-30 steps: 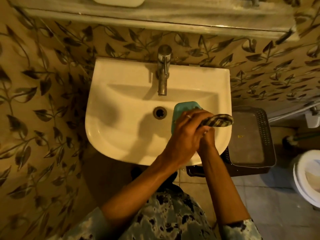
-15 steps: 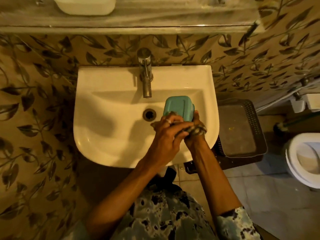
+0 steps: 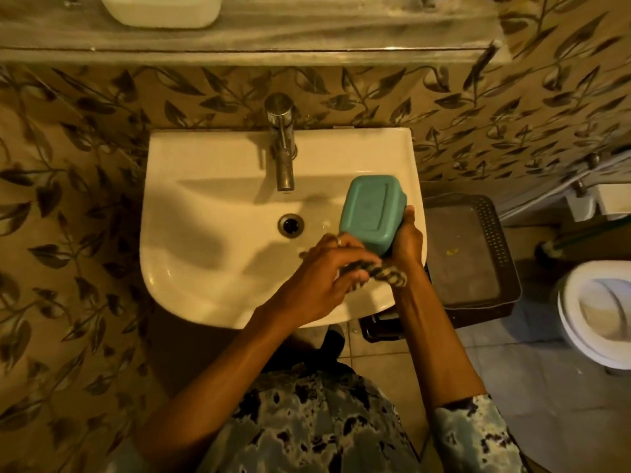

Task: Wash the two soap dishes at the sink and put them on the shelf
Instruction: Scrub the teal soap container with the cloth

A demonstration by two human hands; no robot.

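Observation:
A teal soap dish is held tilted over the right side of the white sink, its underside facing me. My right hand grips its right edge. My left hand is closed on a checkered cloth, bunched against the dish's near end. A white soap dish sits on the shelf at the upper left, partly cut off by the frame. No water is visibly running from the tap.
The drain lies left of the teal dish. A dark perforated plastic basket stands directly right of the sink. A white toilet is at the far right. Leaf-patterned wall tiles surround the sink.
The teal dish has been turned so its underside faces up and lifted toward the tap. The cloth went from sticking out to the right to being bunched at the dish's near end.

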